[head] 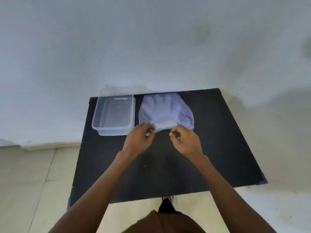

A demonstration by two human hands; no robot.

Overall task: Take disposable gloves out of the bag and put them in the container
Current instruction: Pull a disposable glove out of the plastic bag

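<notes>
A thin, see-through plastic bag [165, 111] lies flat at the back of the black table [218, 148]. Pale disposable gloves [161, 102] show through it, fingers pointing away from me. My left hand [139, 137] pinches the bag's near edge on the left side. At the same edge, on the right, my right hand [184, 140] pinches it with thumb and forefinger. A clear rectangular plastic container [114, 115] stands to the left of the bag, with nothing inside that I can see.
A white wall [151, 47] rises right behind the table's far edge. Pale floor tiles [33, 182] lie to the left and in front. One shoe [166, 205] shows below the table's near edge.
</notes>
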